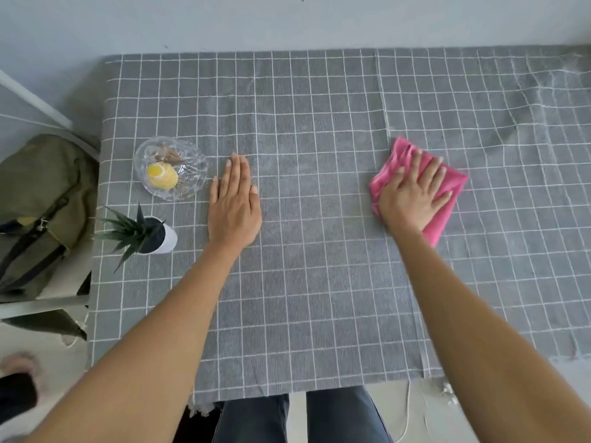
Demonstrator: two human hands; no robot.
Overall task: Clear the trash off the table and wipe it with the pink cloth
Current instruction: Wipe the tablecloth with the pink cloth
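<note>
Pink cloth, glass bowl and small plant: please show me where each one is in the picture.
pink cloth [455,183]: head view, on its bare far right corner, beside the right hand.
glass bowl [192,161]: head view, on its clear right rim.
plant [128,230]: head view, on its green leaves.

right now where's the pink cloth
In the head view, the pink cloth lies right of centre on the checked tablecloth, flat under the right hand.
</note>
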